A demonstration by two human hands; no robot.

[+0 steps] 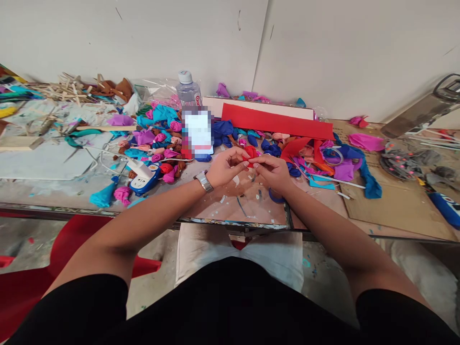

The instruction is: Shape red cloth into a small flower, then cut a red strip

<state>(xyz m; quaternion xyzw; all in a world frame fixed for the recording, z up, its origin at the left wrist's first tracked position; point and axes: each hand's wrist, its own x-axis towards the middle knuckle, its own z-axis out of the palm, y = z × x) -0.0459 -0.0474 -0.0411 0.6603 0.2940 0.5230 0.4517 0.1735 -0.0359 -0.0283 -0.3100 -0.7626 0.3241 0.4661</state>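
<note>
Between my two hands, just above the table's near part, is a small piece of bunched red crepe paper [250, 152], rolled like a flower. My left hand [227, 167], with a watch [204, 181] on its wrist, pinches it from the left. From the other side my right hand [270, 170] grips the same red piece with thumb and fingertips. Parts of it are hidden behind the fingers. Beyond the hands lies a long flat strip of red crepe paper [276, 122]. A roll of blue tape [276, 195] sits partly under my right wrist.
Many coloured rolled paper pieces [158, 139] cover the table's left middle. A phone [199, 132] leans before a water bottle [189, 91]. A power strip [145, 179] with a plug, green-handled pliers [82, 136], cardboard [391, 206] and a grey bottle [420, 105] lie around.
</note>
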